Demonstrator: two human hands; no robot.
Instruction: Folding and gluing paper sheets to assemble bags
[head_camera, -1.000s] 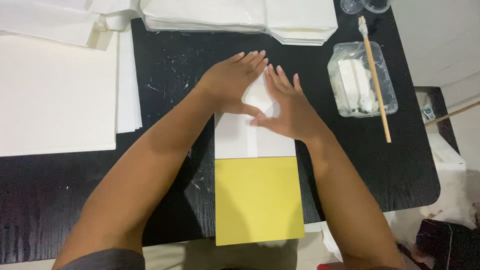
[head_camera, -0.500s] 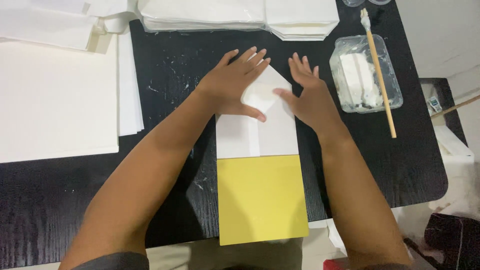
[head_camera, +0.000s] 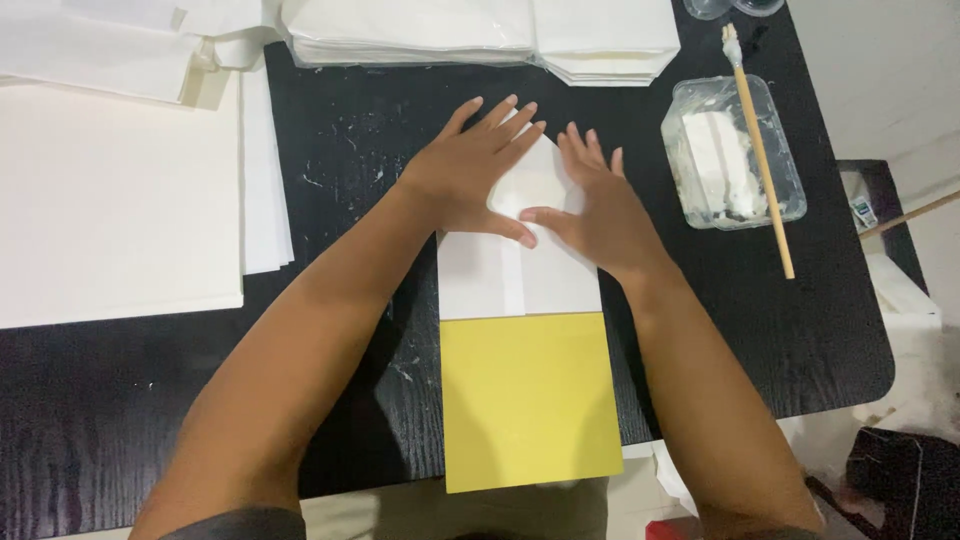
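Note:
A white folded paper piece (head_camera: 520, 280) with a pointed top lies on the black table (head_camera: 150, 400), and a yellow sheet (head_camera: 528, 398) covers its lower part. My left hand (head_camera: 475, 170) lies flat on the upper left of the white paper, fingers spread. On the upper right of the paper my right hand (head_camera: 595, 205) presses down flat. The two thumbs nearly meet over the middle of the fold. Neither hand holds anything.
Large white sheets (head_camera: 110, 200) lie at the left. Stacks of folded white paper (head_camera: 480, 30) sit at the back. A clear plastic tub of white paste (head_camera: 730, 160) stands at the right with a wooden-handled brush (head_camera: 760, 150) across it. The table's right edge is rounded.
My right hand has moved back left onto the paper's upper right, so the thumbs come close together again. My left hand has stayed pressed on the paper.

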